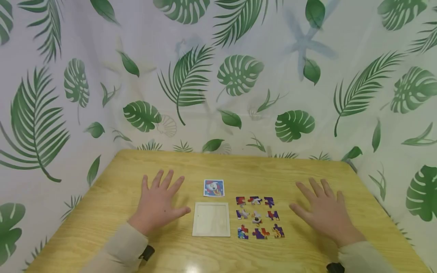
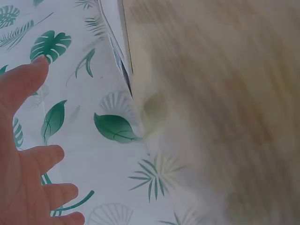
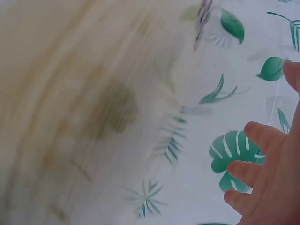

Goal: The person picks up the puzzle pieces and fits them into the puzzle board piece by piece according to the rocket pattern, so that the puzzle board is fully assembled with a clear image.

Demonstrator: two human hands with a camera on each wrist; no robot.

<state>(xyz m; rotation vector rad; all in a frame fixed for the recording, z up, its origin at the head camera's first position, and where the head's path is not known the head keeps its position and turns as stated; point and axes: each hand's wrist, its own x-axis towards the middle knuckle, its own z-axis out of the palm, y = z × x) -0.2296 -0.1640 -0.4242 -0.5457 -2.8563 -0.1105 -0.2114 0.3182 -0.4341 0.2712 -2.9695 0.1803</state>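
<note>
Left hand (image 1: 157,206) near tray (image 1: 211,220), right hand (image 1: 324,213) near puzzle pieces (image 1: 257,220); both spread

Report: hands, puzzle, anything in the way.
Left hand spread, holding nothing, beside wooden tray; right hand likewise, beside puzzle pieces. Nine pieces loose, outside tray. No obstruction visible between right hand and pieces.

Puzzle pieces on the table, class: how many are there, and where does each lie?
9 puzzle pieces, right of the wooden tray: three in the far row, three in the middle row and three in the near row. None appears hidden.
</note>
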